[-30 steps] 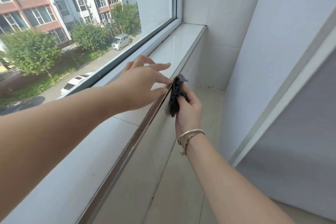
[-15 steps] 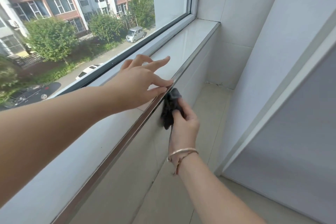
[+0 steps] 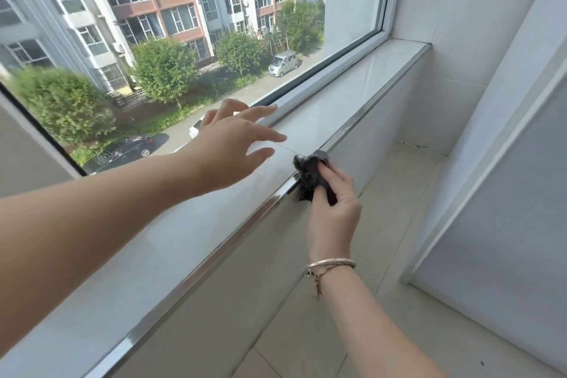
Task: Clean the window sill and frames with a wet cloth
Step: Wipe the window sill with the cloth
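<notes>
Since half a second ago the right hand (image 3: 333, 209) has slid the dark cloth (image 3: 311, 176) farther along the sill's metal edge strip (image 3: 214, 258), and it now sits at centre frame. The fingers pinch the bunched cloth against that strip. The left hand (image 3: 228, 152) stays spread, fingers straight, above the white window sill (image 3: 352, 101). Beyond the hands the sill runs bare toward the corner at upper right, where the window frame (image 3: 331, 78) meets the tiled wall (image 3: 445, 9).
</notes>
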Tool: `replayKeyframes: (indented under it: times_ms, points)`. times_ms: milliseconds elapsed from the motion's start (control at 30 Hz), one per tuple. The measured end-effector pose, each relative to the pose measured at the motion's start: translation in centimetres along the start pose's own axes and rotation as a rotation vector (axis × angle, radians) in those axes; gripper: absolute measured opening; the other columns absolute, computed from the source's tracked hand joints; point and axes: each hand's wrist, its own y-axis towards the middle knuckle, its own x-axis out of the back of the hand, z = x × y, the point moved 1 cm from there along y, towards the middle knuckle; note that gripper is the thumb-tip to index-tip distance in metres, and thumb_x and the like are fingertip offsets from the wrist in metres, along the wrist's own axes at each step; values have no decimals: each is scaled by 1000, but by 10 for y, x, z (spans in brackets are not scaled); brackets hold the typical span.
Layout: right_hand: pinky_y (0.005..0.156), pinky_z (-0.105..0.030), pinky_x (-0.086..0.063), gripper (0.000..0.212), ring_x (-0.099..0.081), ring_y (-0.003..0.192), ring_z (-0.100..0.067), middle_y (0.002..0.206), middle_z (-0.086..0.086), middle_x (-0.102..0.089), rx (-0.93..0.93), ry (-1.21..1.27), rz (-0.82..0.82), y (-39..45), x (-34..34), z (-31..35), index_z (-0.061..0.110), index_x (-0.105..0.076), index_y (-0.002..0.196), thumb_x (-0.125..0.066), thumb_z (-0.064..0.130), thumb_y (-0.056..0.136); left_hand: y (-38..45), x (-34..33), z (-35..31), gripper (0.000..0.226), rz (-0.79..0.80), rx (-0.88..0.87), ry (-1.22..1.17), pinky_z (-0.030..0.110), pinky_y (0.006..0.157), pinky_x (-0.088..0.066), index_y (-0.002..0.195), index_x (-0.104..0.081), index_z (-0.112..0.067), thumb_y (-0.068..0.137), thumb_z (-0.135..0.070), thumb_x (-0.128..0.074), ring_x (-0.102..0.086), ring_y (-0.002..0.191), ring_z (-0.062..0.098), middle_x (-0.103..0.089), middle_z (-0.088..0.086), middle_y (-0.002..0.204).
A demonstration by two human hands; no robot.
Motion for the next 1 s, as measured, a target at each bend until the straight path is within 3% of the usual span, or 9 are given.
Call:
replayKeyframes:
  times_ms: [133, 233, 333, 533, 633, 700, 800, 900, 1000]
  points:
    - [102, -14, -33, 39, -52, 110, -14, 109, 0, -63, 421, -460, 231, 14, -7, 13, 7, -74, 99, -43, -9, 82, -35, 16, 17, 28, -28, 115, -26, 43, 108, -11, 120, -59, -45, 95, -36, -49, -19, 132, 16, -34, -23, 146]
    - [98, -36, -43, 40, -54, 105, -25, 99, -6, -67, 545, -654, 343, 11, -20, 19, 6, -76, 91, -39, 1, 76, -61, 21, 25, 27, -36, 177, -54, 41, 106, -11, 118, -60, -44, 94, -36, -50, -19, 131, 14, -36, -23, 144]
    - [93, -39, -45, 38, -56, 101, -25, 95, -4, -68, 623, -662, 403, -13, -19, 21, 8, -76, 88, -42, -2, 74, -86, 30, 33, 27, -61, 205, -81, 38, 101, -14, 116, -60, -46, 94, -34, -52, -20, 130, 13, -38, -24, 143]
    - [94, -25, -43, 38, -56, 100, -15, 93, 4, -69, 593, -460, 618, -89, -9, 37, 14, -77, 82, -44, -4, 76, -122, 39, 27, 28, -104, 255, -139, 36, 104, -16, 117, -61, -43, 94, -30, -52, -22, 131, 15, -41, -21, 141]
    - [86, -20, -47, 41, -60, 94, -8, 84, 2, -72, 271, -244, 731, -119, 13, 60, 11, -76, 68, -42, -12, 66, -141, 37, 15, 28, -113, 243, -167, 37, 106, -14, 118, -61, -43, 95, -31, -51, -20, 133, 13, -41, -22, 141]
    - [68, -17, -51, 42, -66, 78, -4, 81, -3, -71, 21, -92, 642, -128, 32, 71, 4, -73, 66, -40, -22, 69, -151, 36, 10, 27, -133, 224, -186, 34, 103, -15, 118, -61, -40, 95, -30, -52, -21, 132, 12, -43, -22, 139]
    - [42, -19, -45, 41, -60, 47, -5, 67, 2, -70, -232, 116, 262, -115, 45, 71, 1, -69, 70, -37, -24, 78, -165, 32, 10, 26, -179, 208, -236, 25, 90, -12, 114, -64, -38, 95, -27, -52, -24, 128, 11, -47, -23, 134]
    - [40, -24, -37, 47, -51, 37, -18, 54, -2, -62, -275, 162, 17, -77, 35, 60, 15, -71, 76, -37, -17, 80, -171, 24, 12, 24, -225, 212, -257, 26, 93, -15, 110, -67, -36, 94, -23, -54, -29, 122, 12, -52, -22, 127]
    - [48, -32, -43, 49, -56, 49, -26, 63, -7, -66, -263, 187, -35, -62, 14, 42, 21, -73, 83, -38, -13, 78, -177, 22, 19, 26, -269, 218, -318, 33, 102, -29, 104, -70, -31, 92, -13, -55, -39, 118, 17, -59, -17, 118]
